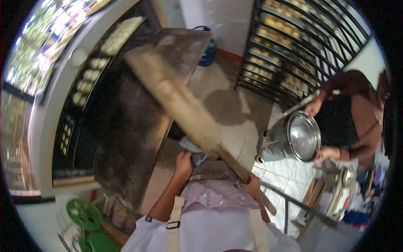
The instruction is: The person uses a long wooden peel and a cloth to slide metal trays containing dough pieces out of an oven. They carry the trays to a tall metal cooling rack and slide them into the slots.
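A long wooden baker's peel (176,100) crosses the middle of the view on a slant, its broad, blurred blade at the upper left. Around its handle, in front of the apron at the lower right, my right hand (252,184) is closed. My left hand (184,163) grips a bunched bluish-grey cloth (196,156) beside the lower end of the blade. Below the blade's tip lies a dark, worn table top (126,126).
A co-worker (349,123) at the right holds a shiny metal bowl (304,136). Behind stands a black barred rack (283,47) with trays of round pale pieces. More pieces sit on dark trays (91,75) at the left. A green machine with a wheel (84,214) is at the lower left; a metal rail (296,203) runs lower right.
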Available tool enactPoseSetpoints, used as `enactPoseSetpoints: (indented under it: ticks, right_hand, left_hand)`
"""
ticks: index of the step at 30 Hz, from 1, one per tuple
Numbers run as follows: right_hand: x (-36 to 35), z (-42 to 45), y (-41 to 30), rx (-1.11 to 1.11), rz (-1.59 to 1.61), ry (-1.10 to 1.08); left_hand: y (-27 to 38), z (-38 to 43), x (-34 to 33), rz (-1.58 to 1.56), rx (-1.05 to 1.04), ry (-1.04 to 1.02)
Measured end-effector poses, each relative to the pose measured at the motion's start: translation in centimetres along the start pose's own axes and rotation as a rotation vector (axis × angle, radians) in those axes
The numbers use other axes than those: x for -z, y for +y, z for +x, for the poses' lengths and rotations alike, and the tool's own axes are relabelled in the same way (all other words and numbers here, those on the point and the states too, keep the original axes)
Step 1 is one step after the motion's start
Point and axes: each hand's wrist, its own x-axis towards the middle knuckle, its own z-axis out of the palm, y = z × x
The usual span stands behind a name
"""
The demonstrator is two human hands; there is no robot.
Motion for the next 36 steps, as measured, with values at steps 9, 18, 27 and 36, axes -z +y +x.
enactPoseSetpoints:
  ticks: [9,18,27,36]
  right_hand:
    - [2.6,2.5,3.4,-0.145,0.103,0.076]
    - [-0.3,4.0,10.1,-0.213,0.232,0.106]
    - [-1.2,3.2,10.0,-0.254,0.179,0.139]
    - [-3.3,3.0,7.8,-0.527,0.15,0.193]
  left_hand:
    - [-9.1,5.0,0.5,-0.757,0.189,0.003]
    - [-7.2,5.1,-0.3,0.011,0.062,-0.122]
    - [-13.8,11.4,3.7,-0.601,0.353,-0.003]
    - [-17.5,19.3,8.3,-0.524,0.53,0.046]
